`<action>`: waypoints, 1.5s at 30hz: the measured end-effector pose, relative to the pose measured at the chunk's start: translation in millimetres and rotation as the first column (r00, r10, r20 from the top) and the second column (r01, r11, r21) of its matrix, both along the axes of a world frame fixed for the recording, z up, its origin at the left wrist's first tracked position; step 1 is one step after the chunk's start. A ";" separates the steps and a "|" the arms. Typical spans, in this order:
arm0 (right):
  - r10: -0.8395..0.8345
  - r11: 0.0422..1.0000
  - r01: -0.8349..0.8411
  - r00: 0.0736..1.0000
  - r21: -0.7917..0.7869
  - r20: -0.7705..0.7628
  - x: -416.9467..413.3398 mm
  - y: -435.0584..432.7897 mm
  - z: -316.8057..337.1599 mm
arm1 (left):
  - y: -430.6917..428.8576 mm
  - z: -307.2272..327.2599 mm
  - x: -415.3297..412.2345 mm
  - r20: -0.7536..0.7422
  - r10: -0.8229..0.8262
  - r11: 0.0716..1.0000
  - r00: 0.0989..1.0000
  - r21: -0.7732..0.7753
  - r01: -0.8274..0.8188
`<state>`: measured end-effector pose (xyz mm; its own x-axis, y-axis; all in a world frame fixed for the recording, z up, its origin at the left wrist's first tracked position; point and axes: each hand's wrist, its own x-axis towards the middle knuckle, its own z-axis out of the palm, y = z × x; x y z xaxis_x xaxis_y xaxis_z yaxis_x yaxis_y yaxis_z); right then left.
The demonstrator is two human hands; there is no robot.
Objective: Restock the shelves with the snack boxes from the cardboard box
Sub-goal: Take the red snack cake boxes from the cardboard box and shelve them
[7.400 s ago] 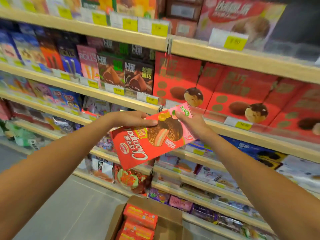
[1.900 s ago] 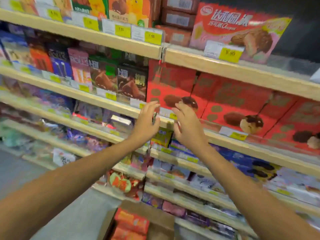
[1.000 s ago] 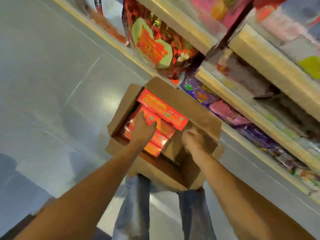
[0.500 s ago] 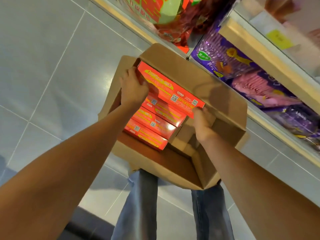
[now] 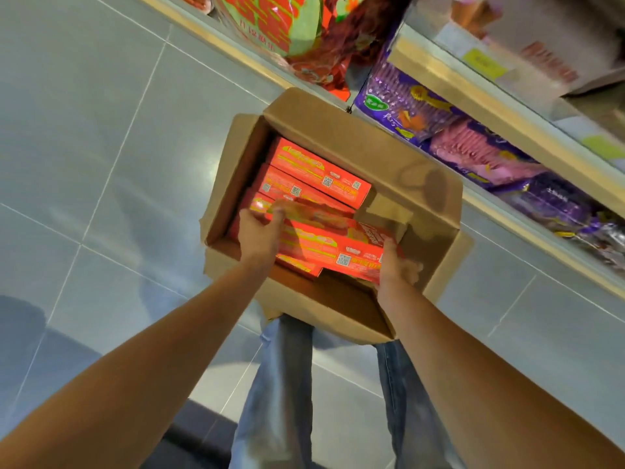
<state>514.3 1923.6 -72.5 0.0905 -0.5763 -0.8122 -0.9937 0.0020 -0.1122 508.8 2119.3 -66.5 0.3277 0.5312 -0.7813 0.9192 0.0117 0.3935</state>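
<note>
Gripping one red snack box (image 5: 324, 247) endwise, both hands, left (image 5: 258, 233) and right (image 5: 392, 265), over cardboard box (image 5: 358, 140); print illegible.

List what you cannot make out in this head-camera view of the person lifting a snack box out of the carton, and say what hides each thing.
- Held snack box: print unreadable, motion blur.
- Cardboard box: floor hidden by remaining boxes.
- Right hand: fingertips hidden under the held box.
- Left hand: blurred by motion.
- Upper shelf: goods blurred, cut off by frame edge.
</note>
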 end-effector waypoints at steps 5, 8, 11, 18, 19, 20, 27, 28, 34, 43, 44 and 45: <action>-0.103 0.984 0.092 0.993 0.155 0.064 -13.6 -13.7 37.7 | -10.1 49.2 -27.6 0.004 0.170 0.985 0.985 -0.028 -0.170; -0.116 0.969 0.093 0.989 0.229 0.087 -9.0 -19.7 74.8 | -3.8 84.5 -35.2 0.027 0.198 0.973 0.980 -0.127 -0.193; -0.102 0.938 0.066 0.991 0.340 0.088 4.1 -28.3 129.3 | 0.4 132.5 -31.7 0.076 0.211 0.960 0.975 -0.203 -0.192; -0.020 0.833 -0.048 0.993 0.551 0.116 32.5 -30.1 251.9 | 15.2 263.3 4.2 0.205 0.168 0.975 0.964 -0.176 -0.133; -0.009 0.822 -0.070 0.991 0.566 0.136 35.9 -29.0 270.9 | 18.7 277.8 9.6 0.239 0.148 0.981 0.960 -0.158 -0.112; -0.001 0.809 -0.102 0.984 0.579 0.176 39.7 -29.9 296.8 | 20.0 302.4 16.7 0.285 0.130 0.985 0.950 -0.150 -0.089; 0.019 0.743 -0.277 0.919 0.609 0.395 60.6 -27.3 432.5 | 21.1 437.1 43.1 0.473 0.020 0.992 0.881 -0.118 0.041; 0.029 0.731 -0.310 0.904 0.608 0.426 63.9 -26.6 452.1 | 22.3 457.0 45.4 0.484 0.003 0.991 0.875 -0.121 0.063; 0.093 0.751 -0.430 0.820 0.501 0.565 89.8 -16.7 579.2 | 42.6 553.9 62.2 0.354 -0.721 0.668 0.596 0.586 0.459; 0.162 0.751 -0.563 0.664 0.345 0.730 107.0 16.0 736.2 | -14.5 681.9 98.9 -0.352 -0.934 -0.356 -0.064 0.929 0.098; 0.166 0.748 -0.577 0.640 0.328 0.750 109.2 19.1 746.6 | -18.5 693.6 101.8 -0.355 -0.934 -0.357 -0.045 0.933 0.043; 0.159 0.748 -0.584 0.619 0.315 0.769 109.8 21.6 756.5 | -21.0 705.5 105.2 -0.343 -0.939 -0.343 -0.040 0.939 -0.005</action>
<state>624.2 1945.2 684.0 0.8191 0.1060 -0.5637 -0.5574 -0.0845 -0.8259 614.0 2098.3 639.0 0.7649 -0.5203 0.3796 -0.4299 -0.8514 -0.3006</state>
